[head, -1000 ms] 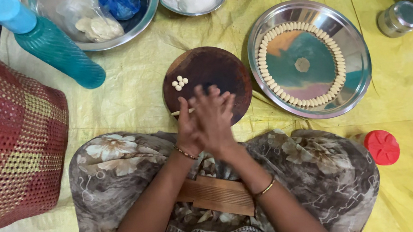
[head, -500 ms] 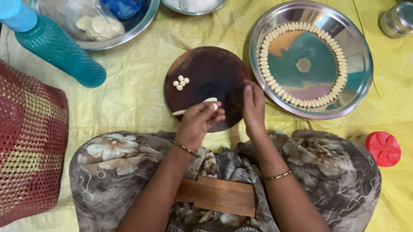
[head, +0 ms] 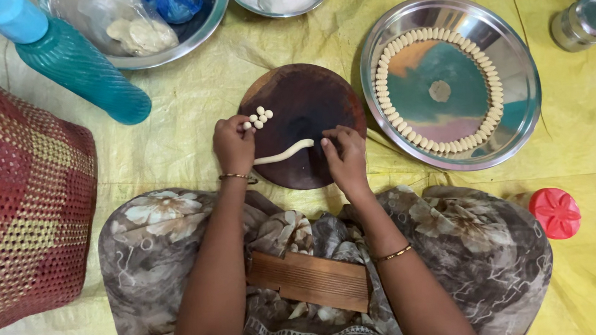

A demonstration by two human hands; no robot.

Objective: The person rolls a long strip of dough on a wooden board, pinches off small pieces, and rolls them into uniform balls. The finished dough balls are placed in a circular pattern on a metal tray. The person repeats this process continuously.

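A thin white dough rope lies across a round dark wooden board. My left hand pinches the rope's left end, and my right hand pinches its right end at the board's near edge. Several small cut dough pieces sit on the board just above my left hand. To the right, a round steel plate carries a ring of several small shaped dough pieces. A ridged wooden comb board rests on my lap.
A teal water bottle lies at the far left beside a red woven basket. Steel bowls with bagged dough stand at the top. A small steel tin and a red lid sit on the yellow cloth at right.
My hands, pressed together above my lap a second ago, have parted. The dough rope now lies on the board with one hand at each end.
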